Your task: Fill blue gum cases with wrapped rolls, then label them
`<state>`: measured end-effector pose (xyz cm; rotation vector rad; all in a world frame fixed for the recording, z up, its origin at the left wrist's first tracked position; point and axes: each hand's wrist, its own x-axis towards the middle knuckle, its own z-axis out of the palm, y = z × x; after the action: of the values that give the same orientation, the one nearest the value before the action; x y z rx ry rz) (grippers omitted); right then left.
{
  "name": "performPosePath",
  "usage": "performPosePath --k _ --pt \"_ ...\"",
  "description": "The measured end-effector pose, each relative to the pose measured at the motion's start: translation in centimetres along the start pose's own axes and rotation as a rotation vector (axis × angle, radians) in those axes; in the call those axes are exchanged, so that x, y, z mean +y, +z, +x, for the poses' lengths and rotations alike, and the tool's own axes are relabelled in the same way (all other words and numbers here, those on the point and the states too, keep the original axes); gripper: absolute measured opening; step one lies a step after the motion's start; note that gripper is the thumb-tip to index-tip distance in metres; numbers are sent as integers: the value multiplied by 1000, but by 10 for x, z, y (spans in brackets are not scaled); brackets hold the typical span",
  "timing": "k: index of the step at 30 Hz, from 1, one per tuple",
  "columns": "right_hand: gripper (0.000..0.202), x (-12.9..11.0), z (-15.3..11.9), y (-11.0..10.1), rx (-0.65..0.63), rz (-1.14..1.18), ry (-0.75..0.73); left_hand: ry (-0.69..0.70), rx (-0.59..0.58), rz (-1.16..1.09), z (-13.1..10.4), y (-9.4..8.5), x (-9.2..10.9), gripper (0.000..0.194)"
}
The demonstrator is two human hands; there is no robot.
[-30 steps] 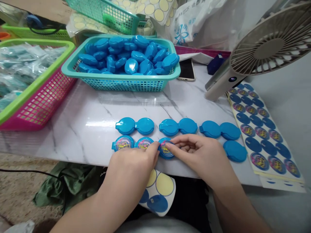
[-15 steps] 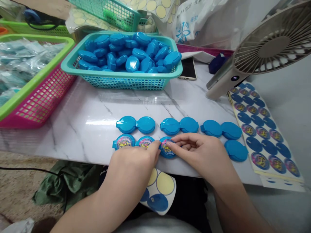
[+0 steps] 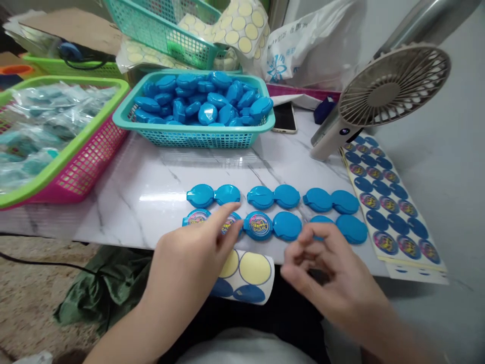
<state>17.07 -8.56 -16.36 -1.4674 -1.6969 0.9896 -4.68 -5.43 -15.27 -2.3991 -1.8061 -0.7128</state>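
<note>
Two rows of round blue plastic cases (image 3: 287, 226) lie on the table, set in touching pairs. A case with a printed round sticker (image 3: 258, 226) sits in the near row, between my two hands. My left hand (image 3: 185, 263) hovers over the stickered cases to its left, thumb and forefinger apart; its other fingers are hidden. Part of a sticker sheet (image 3: 254, 268), with bare yellow circles and blue round stickers, shows below the table edge beside this hand. My right hand (image 3: 322, 268), slightly blurred, is raised near the table edge with fingers parted and nothing visible in them.
A turquoise basket (image 3: 189, 129) full of blue cases stands behind the rows. At left is a green and pink basket (image 3: 94, 164) of bagged items. A small fan (image 3: 390, 93) and sticker sheets (image 3: 386, 202) are at right; a phone (image 3: 285, 119) lies farther back.
Both hands have come off the stickered case; the right hand has drawn back toward the table edge. The sticker now lies uncovered on that case. The view has shifted.
</note>
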Motion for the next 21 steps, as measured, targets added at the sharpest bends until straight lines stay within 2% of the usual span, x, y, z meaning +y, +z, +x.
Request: performPosePath --k 2,4,6,7,9,11,13,14,16,18,21 --pt "47 2 -21 2 -69 -20 -34 -110 126 -89 -3 -10 0 26" --pt "43 3 -35 7 -124 13 -63 -172 194 -120 -5 -21 1 27" --pt "36 -2 -43 14 -125 160 -65 -190 222 -111 -7 -32 1 33" --pt "34 -7 -45 16 -90 257 -60 -170 259 -103 -8 -38 1 35" --pt "36 -18 -50 20 17 426 -50 -19 313 -118 -14 -51 0 33" --pt "37 -27 -56 21 108 531 -57 234 242 -204 -23 -63 -1 22" --pt "37 -32 -63 20 155 571 -73 467 57 -302 -33 -72 1 29" --pt "37 -32 -66 19 166 572 -84 531 -18 -331 -36 -74 3 34" --pt "32 -30 -68 14 174 520 -124 584 -68 -333 -39 -76 8 32" --pt "29 -28 -66 7 163 376 -202 595 -49 -303 -39 -74 14 25" --pt "32 -27 -58 -8 117 46 -419 582 -9 -253 -36 -69 22 22"
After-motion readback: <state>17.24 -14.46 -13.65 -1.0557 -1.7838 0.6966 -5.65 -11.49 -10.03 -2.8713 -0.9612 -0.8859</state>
